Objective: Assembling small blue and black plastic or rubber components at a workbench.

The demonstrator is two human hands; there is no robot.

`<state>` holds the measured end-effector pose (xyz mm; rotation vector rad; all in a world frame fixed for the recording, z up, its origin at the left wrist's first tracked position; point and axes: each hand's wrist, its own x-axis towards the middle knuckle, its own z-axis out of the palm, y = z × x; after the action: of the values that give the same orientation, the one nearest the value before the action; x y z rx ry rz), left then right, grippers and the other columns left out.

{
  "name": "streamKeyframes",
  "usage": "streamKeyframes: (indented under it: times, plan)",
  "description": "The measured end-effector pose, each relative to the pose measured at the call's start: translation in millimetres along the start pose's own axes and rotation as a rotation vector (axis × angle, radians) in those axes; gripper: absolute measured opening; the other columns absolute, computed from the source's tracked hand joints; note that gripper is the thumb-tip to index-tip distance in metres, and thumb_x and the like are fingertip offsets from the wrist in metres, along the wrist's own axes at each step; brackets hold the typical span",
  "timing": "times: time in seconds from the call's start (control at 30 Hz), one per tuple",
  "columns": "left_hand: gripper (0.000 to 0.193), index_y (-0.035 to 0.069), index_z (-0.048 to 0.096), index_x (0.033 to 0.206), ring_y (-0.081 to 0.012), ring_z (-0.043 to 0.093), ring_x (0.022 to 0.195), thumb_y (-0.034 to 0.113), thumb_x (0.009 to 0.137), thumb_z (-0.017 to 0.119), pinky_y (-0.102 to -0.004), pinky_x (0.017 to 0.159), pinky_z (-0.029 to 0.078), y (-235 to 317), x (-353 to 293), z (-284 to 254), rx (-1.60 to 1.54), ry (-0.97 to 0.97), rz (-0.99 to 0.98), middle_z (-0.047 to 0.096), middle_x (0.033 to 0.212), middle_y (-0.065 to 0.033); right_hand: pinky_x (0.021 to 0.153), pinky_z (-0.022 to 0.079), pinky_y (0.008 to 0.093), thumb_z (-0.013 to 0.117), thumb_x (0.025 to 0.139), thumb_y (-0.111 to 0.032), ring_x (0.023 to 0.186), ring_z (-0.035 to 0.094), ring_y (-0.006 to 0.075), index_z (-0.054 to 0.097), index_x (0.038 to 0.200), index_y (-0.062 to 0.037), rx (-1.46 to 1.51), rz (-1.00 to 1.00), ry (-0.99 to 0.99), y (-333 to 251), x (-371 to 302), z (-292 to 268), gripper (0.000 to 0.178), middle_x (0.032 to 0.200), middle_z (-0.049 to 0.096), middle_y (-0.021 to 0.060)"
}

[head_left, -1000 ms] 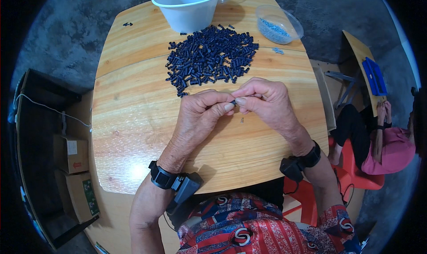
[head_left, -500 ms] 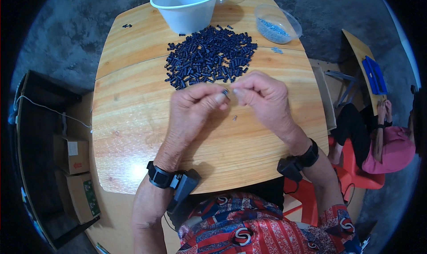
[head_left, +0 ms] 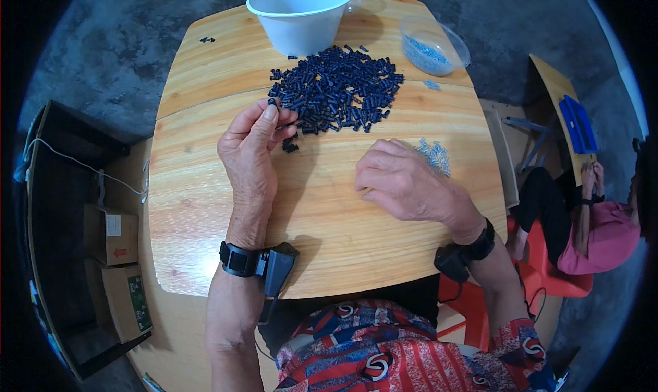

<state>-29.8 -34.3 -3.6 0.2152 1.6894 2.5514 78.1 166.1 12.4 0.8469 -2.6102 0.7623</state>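
Note:
My left hand [head_left: 251,139] is at the left edge of a heap of small black plastic plugs [head_left: 336,87]. Between its thumb and forefinger it pinches one black plug [head_left: 272,102]. A few loose plugs [head_left: 290,145] lie just below its fingertips. My right hand [head_left: 408,185] is low over the table to the right, its fingers curled together. Whatever those fingers may hold is hidden. Close beside its knuckles lies a little pile of silver screws [head_left: 434,157].
A white tub [head_left: 301,25] stands behind the heap. At the back right a clear bowl [head_left: 428,52] holds more screws, with a few screws [head_left: 431,85] beside it. Stray plugs [head_left: 207,40] lie at the far left of the wooden table [head_left: 205,207]. Another person [head_left: 600,238] sits at right.
My hands, close together in front of the heap before, have moved apart. The left went up-left to the heap's edge; the right dropped lower, uncovering the screw pile. The view shifted slightly.

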Motion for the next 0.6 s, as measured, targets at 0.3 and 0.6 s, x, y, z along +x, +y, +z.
streamKeyframes:
  times: [0.3, 0.6]
  plan:
    - [0.015, -0.002, 0.064, 0.101, -0.0183, 0.067, 0.079, 0.007, 0.088, 0.061, -0.0264, 0.063, 0.055, -2, -2, 1, 0.023, -0.053, 0.013, 0.068, 0.085, -0.0119, 0.077, 0.041, 0.0338, 0.064, 0.072, -0.008, 0.083, 0.053, 0.022, 0.062, 0.07, -0.0091, -0.099, 0.053, -0.18, 33, -14, -41, 0.003, 0.074, 0.059, 0.0025]
    - [0.014, -0.001, 0.066, 0.097, -0.0149, 0.066, 0.076, 0.007, 0.087, 0.063, -0.025, 0.064, 0.053, -5, -22, 16, 0.169, -0.301, -0.114, 0.068, 0.082, -0.01, 0.071, 0.046, 0.0388, 0.064, 0.076, -0.006, 0.081, 0.058, 0.0293, 0.063, 0.085, -0.0022, -0.016, 0.271, 0.206, 35, 7, -11, 0.009, 0.08, 0.06, 0.011]
